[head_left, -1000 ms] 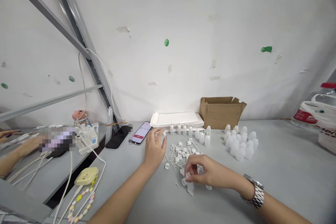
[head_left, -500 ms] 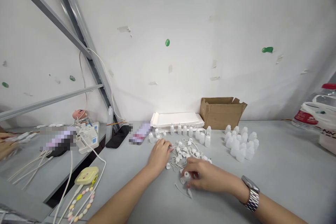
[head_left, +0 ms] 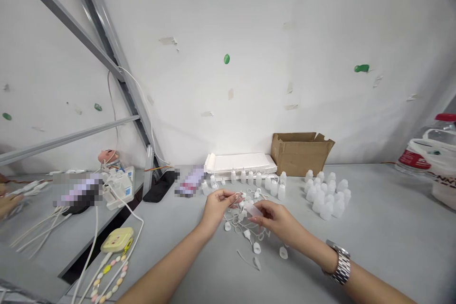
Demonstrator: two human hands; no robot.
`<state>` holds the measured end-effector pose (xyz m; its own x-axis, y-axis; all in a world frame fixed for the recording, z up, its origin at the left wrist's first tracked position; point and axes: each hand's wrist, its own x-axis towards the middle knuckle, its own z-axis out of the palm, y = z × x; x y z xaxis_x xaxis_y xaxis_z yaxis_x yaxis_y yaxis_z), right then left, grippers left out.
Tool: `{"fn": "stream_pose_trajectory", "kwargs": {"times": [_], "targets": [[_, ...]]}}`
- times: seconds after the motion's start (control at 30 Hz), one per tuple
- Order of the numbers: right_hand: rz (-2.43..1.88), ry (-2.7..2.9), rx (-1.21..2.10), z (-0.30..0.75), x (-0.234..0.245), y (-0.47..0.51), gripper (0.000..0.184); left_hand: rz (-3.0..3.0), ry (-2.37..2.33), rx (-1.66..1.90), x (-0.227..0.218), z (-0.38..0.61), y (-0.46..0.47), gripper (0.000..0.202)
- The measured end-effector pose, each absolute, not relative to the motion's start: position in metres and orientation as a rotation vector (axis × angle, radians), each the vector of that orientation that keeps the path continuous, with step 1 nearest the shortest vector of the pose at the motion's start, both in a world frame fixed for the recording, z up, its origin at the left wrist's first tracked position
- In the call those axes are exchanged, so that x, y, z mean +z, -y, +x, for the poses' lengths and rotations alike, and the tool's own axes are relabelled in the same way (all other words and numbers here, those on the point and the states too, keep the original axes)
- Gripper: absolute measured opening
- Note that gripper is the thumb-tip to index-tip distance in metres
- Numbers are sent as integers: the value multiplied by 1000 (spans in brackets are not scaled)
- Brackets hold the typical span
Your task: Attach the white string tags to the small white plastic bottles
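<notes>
My right hand [head_left: 280, 221] grips a small translucent plastic bottle [head_left: 252, 210], tilted with its mouth toward my left hand. My left hand [head_left: 218, 206] pinches a small white cap [head_left: 242, 195] between thumb and fingertips, close to the bottle's mouth; the fingers partly cover it. Under and between both hands spreads a loose pile of white caps with ring straps [head_left: 245, 233]. A single cap [head_left: 283, 252] lies below my right hand, and another strap with its tip [head_left: 257, 262] is nearer the front.
Capped bottles [head_left: 251, 178] stand in a row before stacked white trays [head_left: 242, 162]. Several open bottles [head_left: 327, 209] stand at right. Behind are a cardboard box [head_left: 302, 154] and phones [head_left: 192, 180]. Cables, a yellow device [head_left: 117, 239] and a bead bracelet [head_left: 123, 273] lie left.
My right hand has lifted the bottle and brought it up and left to my left hand. My left hand has risen from the pile with a cap pinched in it. Some caps have shifted forward.
</notes>
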<state>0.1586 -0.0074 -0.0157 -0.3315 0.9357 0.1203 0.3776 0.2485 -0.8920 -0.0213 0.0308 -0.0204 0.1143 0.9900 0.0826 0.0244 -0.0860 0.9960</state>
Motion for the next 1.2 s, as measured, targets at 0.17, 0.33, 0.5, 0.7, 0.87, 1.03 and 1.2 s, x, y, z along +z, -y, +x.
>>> {"fn": "stream_pose_trajectory", "kwargs": {"times": [0.17,0.33,0.5,0.7,0.87,1.03,1.2], "targets": [[-1221,1824,1067,156,-11,11,21,1143,-951,1108,-17,-17,-22,27],[-1221,1835,1066,156,-11,11,23,1137,-878,1097,-17,-16,-19,25],[-1235,1830,1020,157,-15,10,23,1140,-871,1098,-18,-16,-20,24],[-1268,1853,959,158,-15,9,26,1139,-853,1116,-18,-17,-21,24],[-1291,1861,914,159,-17,6,26,1124,-839,1116,-19,-18,-21,25],[-1305,1872,911,158,-16,8,24,1138,-864,1120,-19,-18,-20,24],[-1309,1901,885,157,-13,10,22,1206,-877,1119,-18,-18,-20,29]]}}
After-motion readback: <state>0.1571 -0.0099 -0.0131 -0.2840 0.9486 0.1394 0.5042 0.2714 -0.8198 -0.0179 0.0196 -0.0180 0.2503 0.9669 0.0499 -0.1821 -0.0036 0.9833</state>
